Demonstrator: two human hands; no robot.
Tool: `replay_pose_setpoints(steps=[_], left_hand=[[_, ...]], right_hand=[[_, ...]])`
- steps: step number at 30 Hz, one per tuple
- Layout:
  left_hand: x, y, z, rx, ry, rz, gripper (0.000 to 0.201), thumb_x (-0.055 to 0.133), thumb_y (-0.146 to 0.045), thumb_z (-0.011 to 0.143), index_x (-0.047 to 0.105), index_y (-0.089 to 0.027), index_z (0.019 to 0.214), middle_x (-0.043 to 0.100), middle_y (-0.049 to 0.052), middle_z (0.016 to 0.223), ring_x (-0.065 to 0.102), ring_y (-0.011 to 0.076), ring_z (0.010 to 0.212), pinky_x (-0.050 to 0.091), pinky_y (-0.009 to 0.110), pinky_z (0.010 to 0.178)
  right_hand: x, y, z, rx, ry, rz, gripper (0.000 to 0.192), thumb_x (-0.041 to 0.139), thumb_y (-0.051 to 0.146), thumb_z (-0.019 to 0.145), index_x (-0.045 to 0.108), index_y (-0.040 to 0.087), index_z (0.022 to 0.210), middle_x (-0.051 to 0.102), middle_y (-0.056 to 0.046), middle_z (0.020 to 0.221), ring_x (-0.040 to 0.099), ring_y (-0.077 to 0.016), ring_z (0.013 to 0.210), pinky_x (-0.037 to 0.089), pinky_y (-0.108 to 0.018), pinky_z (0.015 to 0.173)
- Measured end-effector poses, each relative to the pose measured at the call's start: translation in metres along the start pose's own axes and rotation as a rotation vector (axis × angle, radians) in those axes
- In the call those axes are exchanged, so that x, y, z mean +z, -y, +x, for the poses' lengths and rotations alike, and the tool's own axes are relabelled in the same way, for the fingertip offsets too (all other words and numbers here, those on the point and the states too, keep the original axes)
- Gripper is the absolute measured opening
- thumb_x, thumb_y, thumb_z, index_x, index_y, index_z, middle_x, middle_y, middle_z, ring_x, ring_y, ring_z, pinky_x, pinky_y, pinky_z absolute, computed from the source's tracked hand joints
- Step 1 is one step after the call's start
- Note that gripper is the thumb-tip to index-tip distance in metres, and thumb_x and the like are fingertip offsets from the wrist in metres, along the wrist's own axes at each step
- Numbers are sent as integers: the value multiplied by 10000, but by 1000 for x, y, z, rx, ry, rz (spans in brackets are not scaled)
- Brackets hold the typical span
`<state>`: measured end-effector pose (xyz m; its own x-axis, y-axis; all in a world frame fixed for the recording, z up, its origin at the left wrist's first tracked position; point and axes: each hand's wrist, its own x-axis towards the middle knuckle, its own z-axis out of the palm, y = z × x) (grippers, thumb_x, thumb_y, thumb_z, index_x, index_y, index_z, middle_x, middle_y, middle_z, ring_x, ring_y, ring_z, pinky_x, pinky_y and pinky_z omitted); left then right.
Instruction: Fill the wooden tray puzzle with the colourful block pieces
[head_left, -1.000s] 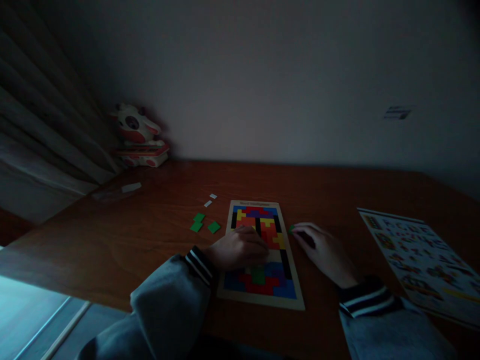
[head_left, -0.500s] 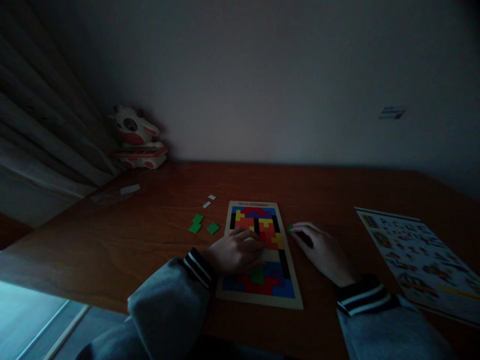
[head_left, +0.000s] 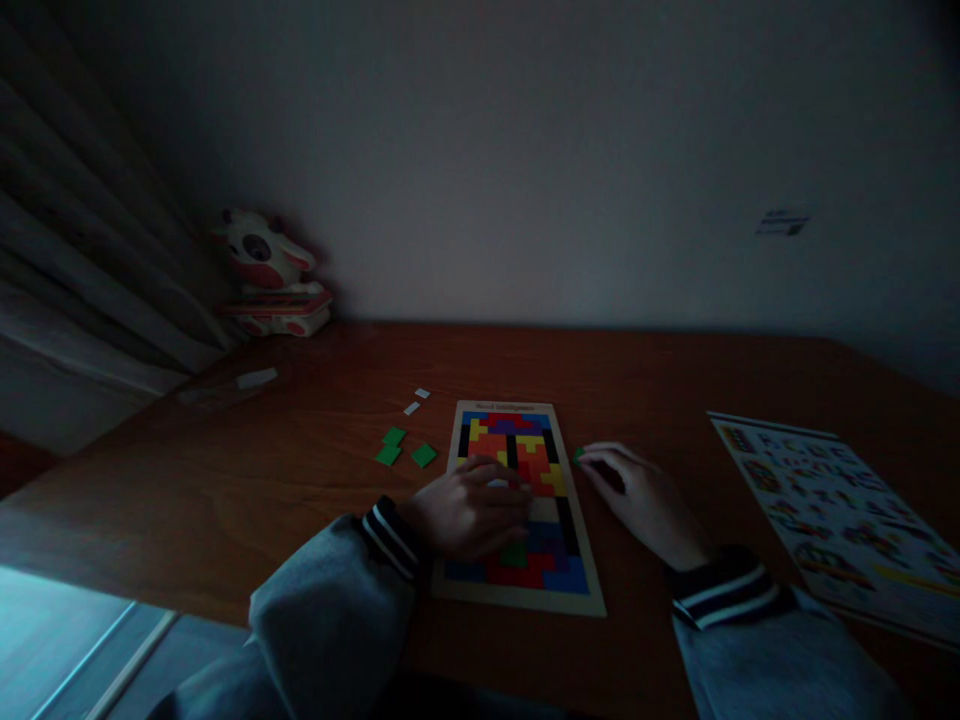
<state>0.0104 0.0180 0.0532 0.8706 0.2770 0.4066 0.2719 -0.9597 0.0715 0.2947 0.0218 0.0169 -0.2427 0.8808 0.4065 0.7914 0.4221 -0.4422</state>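
Note:
A wooden block-puzzle board lies on the table before me, filled largely with coloured pieces. Over its left and middle part rests my left hand, palm down, fingers bent and somewhat apart; I see nothing held in it, though its underside is hidden. Some bare board shows beside its fingers. Just right of the board, my right hand pinches a small green square piece between thumb and fingertips, close to the tabletop. Left of the board lie several green square pieces, two of them touching.
Two small white pieces lie behind the green ones. A printed picture sheet is at the right. A cow-shaped toy stands at the back left by the curtain. A pale strip lies near the table's left edge.
My left hand has shifted very slightly on the board. My right hand keeps its pinch on the green piece in the same place. The whole view has moved a little.

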Motion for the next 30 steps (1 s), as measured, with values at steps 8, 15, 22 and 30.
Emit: replay_pose_setpoints(steps=[8,15,22,30], left_hand=[[-5,-4,0,-26,65,-24,263,489,-306,966,656,-173,1121,688,84,1124,561,243,1103,446,403,936],[-1,-2,-2,-64,72,7,344,497,-377,961,609,-169,1211,632,101,1235,533,264,1134,439,416,948],[-2,-1,-2,-114,102,-15,427,480,-453,959,567,-185,1280,604,112,1271,511,282,1170,436,435,963],[-8,-6,0,21,83,-113,266,512,-321,954,659,-198,1137,680,58,1196,564,243,1112,431,400,951]], right_hand=[[1,-2,0,6,24,0,171,508,298,925,648,242,1005,685,-64,1054,660,-231,973,529,-426,873],[0,1,0,27,36,5,171,501,285,928,645,235,1003,682,-63,1072,661,-228,977,531,-413,872],[3,-2,0,9,22,-2,171,503,277,922,646,221,999,676,-74,1058,648,-234,978,522,-421,869],[2,-3,0,15,37,0,169,507,288,927,647,231,1005,673,-68,1068,645,-235,986,517,-415,877]])
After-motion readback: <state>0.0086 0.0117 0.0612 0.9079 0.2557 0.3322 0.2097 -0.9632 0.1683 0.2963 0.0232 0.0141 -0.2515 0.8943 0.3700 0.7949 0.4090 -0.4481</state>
